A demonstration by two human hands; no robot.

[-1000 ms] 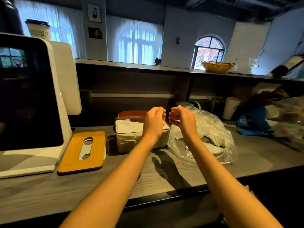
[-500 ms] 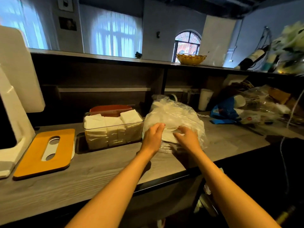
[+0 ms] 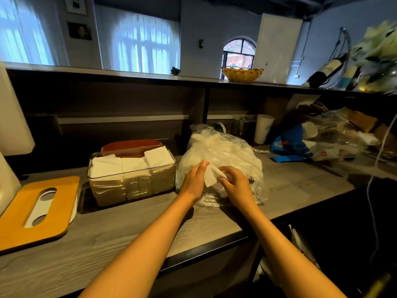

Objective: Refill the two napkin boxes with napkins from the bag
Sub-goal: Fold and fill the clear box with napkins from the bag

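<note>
The clear plastic bag (image 3: 221, 155) of napkins lies on the desk (image 3: 133, 229), just to the right of the clear napkin box (image 3: 131, 181), and I take this box as the landmark. Both hands are at the front of the bag. The left hand (image 3: 194, 181) is the one nearer to the box; its fingers look straight and together, and they lie against a white napkin (image 3: 212, 176) at the mouth of the bag. The right hand (image 3: 236, 183) is on the far side of that napkin from the box, with its fingers curled around the napkin and the plastic; how firmly they pinch I cannot tell. The box already holds rows of napkins up to its rim. Its orange lid (image 3: 36, 209) lies flat on the desk to the left of the box. A second, reddish box (image 3: 131, 146) stands right behind it. I judge that the napkins must travel left from the fingers, toward the boxes, whose long side runs left to right.
</note>
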